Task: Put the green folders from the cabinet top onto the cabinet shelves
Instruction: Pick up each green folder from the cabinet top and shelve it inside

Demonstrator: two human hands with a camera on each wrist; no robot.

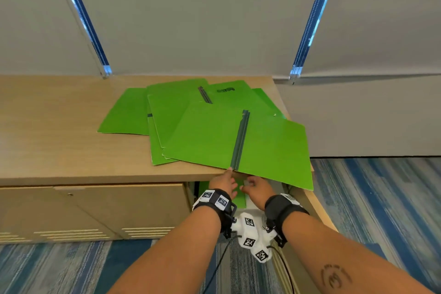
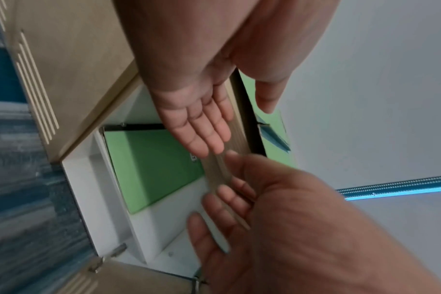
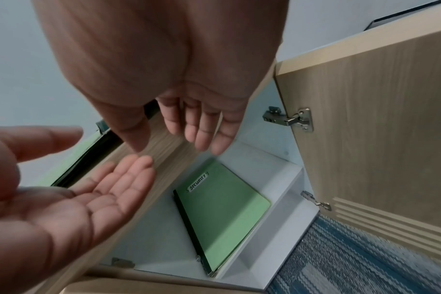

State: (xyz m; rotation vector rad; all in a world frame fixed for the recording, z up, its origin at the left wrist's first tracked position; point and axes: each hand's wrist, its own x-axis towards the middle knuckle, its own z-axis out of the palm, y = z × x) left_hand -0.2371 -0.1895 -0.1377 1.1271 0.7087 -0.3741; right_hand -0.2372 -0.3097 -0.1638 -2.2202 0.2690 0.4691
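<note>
Several green folders (image 1: 181,112) lie spread on the wooden cabinet top (image 1: 59,126). The nearest folder (image 1: 262,150) overhangs the front edge, its dark spine toward me. Just under that edge, my left hand (image 1: 223,182) and right hand (image 1: 255,188) are side by side, both with straight, relaxed fingers and holding nothing. My left index fingertip reaches up to the folder's spine end. Inside the open compartment, one green folder (image 3: 227,208) labelled SECURITY lies flat on the white shelf (image 3: 277,222); it also shows in the left wrist view (image 2: 151,165). My left hand (image 2: 204,123) and right hand (image 3: 196,127) hover in front of the opening.
The compartment's door (image 3: 365,139) stands open to the right on metal hinges. A closed cabinet door (image 1: 95,210) with slots is to the left. Blue striped carpet (image 1: 381,198) lies below, and a grey wall with blue strips rises behind the cabinet.
</note>
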